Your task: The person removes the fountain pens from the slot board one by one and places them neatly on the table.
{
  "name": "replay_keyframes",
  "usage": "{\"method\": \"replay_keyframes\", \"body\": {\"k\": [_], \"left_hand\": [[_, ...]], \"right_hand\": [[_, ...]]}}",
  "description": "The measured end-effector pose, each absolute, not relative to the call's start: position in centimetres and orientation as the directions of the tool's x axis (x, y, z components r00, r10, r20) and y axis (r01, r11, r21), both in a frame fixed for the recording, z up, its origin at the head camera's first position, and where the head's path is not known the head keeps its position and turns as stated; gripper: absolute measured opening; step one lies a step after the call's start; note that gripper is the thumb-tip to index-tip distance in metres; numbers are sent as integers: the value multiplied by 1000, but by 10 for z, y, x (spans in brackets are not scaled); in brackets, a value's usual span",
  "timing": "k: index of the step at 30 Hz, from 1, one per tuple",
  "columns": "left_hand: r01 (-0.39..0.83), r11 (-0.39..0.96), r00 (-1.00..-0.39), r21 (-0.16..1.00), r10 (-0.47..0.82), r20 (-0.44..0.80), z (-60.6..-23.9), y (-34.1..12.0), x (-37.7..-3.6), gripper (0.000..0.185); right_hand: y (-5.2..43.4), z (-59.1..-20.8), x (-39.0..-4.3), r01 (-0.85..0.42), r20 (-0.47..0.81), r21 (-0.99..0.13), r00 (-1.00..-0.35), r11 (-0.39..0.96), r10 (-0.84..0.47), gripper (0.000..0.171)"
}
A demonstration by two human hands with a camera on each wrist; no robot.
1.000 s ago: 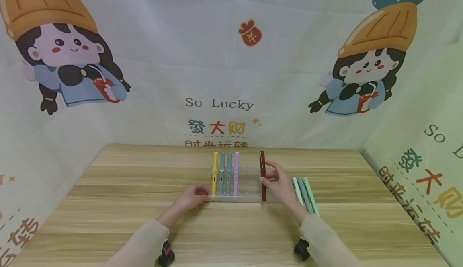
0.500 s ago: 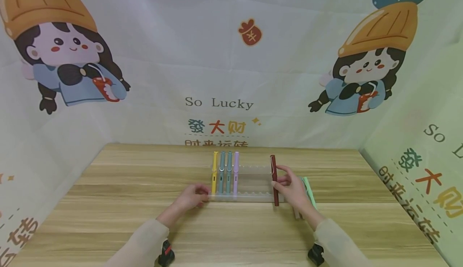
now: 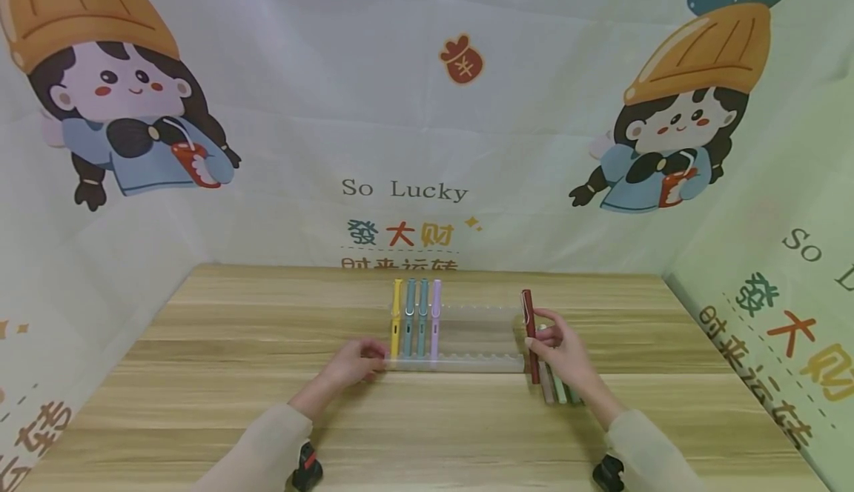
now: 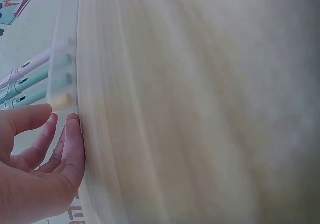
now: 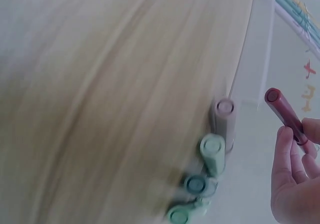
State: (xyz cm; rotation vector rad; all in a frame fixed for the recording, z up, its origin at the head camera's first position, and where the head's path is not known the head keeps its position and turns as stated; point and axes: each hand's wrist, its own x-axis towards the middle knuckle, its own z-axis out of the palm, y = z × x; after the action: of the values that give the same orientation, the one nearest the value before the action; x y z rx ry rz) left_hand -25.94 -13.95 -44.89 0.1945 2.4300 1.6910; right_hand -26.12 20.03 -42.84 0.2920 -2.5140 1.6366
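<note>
A clear plastic pen rack (image 3: 477, 362) lies on the wooden table (image 3: 220, 373). A yellow pen (image 3: 396, 317), two teal pens (image 3: 416, 316) and a lilac pen (image 3: 436, 317) rest in its left slots. My left hand (image 3: 356, 364) touches the rack's near left corner with its fingertips (image 4: 72, 134). My right hand (image 3: 563, 351) pinches a dark red pen (image 3: 530, 335) just right of the rack, above a row of loose pens (image 3: 557, 390). In the right wrist view the red pen (image 5: 286, 114) is held over these loose pens (image 5: 212, 156).
Printed cartoon cloth walls (image 3: 427, 121) close in the table at the back and both sides. Bare wood lies to the left of the rack and along the near edge.
My right hand has carried the dark red pen rightward, from over the rack's right slots to beyond its right end, above the loose pens. The left hand has stayed put.
</note>
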Motion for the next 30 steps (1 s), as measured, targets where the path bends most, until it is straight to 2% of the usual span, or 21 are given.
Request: {"method": "replay_keyframes", "body": {"k": [12,30], "left_hand": [[15,348,-976,937,210,-62,-450,-140,-261,14],[-5,327,-977,945,202,-75,-453,-140,-262,15]], "right_hand": [[232,-426,-258,-190,174,-884,-982,426,-77,46],[268,-423,-249,-139,83,-872,-987,469,-138,44]]}}
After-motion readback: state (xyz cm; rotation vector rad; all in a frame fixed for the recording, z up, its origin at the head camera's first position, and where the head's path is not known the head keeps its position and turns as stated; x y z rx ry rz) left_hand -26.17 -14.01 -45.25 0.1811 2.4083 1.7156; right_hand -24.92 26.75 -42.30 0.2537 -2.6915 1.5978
